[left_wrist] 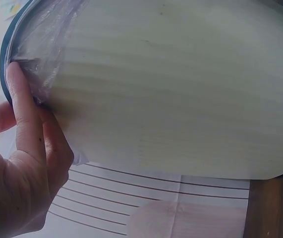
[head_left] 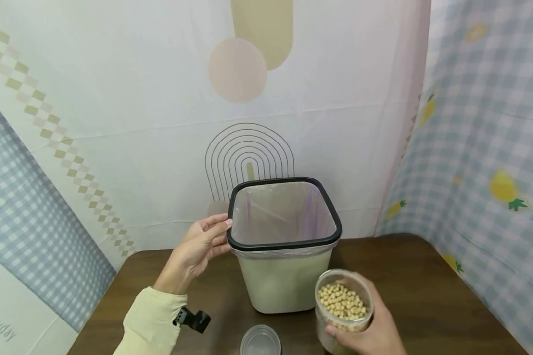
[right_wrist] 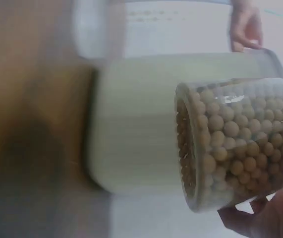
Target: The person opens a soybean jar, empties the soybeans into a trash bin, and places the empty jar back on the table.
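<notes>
Head view, one bin (head_left: 286,283), one bean jar (head_left: 325,330)

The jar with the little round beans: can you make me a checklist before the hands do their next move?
1. Clear cylindrical jar of round tan beans held: ok, the right hand grips it.
2. Jar's top open: ok, the beans show through it.
3. Square cream bin with a black rim steadied: ok, the left hand's fingers touch its rim.
4. Clear plastic bag lining the bin: ok, it folds out under the rim.
5. Jar over the bin's opening: not ok if you're pouring; it's outside, in front.
6. Jar lifted off the brown wooden table: cannot tell.
</notes>
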{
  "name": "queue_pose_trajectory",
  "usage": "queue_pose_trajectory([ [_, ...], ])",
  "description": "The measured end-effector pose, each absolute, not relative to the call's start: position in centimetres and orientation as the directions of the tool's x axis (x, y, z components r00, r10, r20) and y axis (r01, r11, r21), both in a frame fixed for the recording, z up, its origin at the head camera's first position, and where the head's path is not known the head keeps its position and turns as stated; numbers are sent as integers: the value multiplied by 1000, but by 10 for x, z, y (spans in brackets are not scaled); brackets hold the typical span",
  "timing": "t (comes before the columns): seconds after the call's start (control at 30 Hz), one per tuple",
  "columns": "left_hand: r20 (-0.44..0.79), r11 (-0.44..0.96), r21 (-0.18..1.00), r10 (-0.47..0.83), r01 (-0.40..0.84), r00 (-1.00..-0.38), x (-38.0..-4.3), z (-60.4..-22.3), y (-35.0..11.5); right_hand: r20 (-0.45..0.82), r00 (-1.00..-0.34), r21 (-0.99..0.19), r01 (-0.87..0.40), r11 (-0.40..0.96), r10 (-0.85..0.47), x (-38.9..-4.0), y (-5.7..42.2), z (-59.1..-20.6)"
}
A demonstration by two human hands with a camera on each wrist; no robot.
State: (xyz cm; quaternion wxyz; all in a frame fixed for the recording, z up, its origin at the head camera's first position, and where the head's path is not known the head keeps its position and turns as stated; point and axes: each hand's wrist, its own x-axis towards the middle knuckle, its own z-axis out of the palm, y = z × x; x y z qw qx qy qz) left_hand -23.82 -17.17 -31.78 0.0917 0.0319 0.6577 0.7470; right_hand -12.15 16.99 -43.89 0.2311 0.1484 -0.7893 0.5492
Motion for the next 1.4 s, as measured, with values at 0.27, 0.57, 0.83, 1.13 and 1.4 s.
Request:
queue_pose_trajectory([
  [0.27, -76, -152, 983, 180, -105, -981, -237, -318, -172, 476, -879, -794, -417, 442, 26, -127, 206, -369],
  [0.57, -76, -177, 978, 185, -109, -980, -237, -320, -175, 526, -845, -731, -509, 454, -98, -158, 225, -308],
  [0.83, -74, -184, 977, 178, -107, -981, -237, -322, -174, 583, -802, -653, -559, 512, -132, -186, 223, -281],
  [1.13, -81, -175, 978, 196, -116, -977, -241, -323, -170, 563, -793, -476, -543, 692, -234, -218, 225, -251],
  [1.4, -80, -181, 977, 191, -115, -978, -241, -323, -173, 543, -721, -273, -636, 722, -430, -247, 215, -247],
])
